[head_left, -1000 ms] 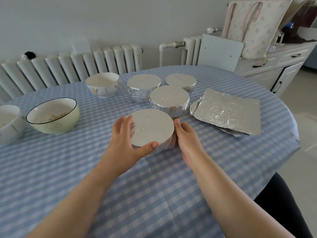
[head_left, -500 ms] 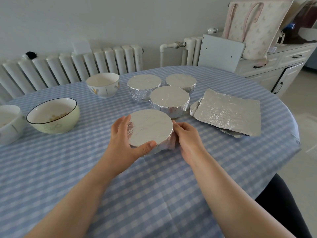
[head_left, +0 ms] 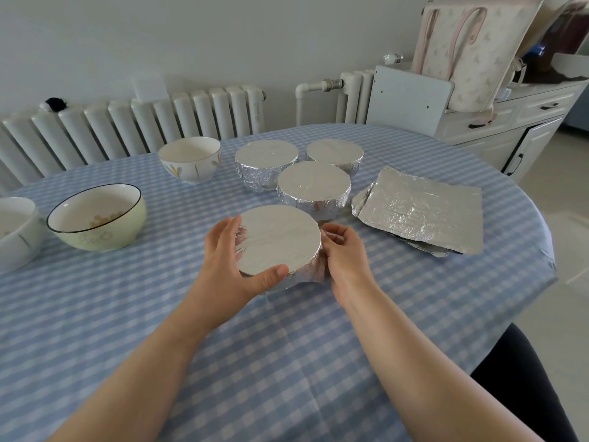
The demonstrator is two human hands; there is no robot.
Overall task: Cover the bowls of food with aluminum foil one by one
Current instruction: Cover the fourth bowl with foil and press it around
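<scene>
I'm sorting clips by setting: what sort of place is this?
Probably a home dining room: a round table with a checked cloth, a wall radiator, and a white sideboard bearing a tote bag.

Light: soft, even daylight, pretty bright, seems to come from the right side
Shadows: faint, just small soft ones under the bowls
Glare: mild sheen on the foil sheets (head_left: 420, 208) and the foil-covered bowl (head_left: 280, 239) tops, nothing blown out
Focus: sharp in the middle
Edges: obvious wide-angle bend, radiator (head_left: 134, 129) and table (head_left: 287, 362) rim curve
</scene>
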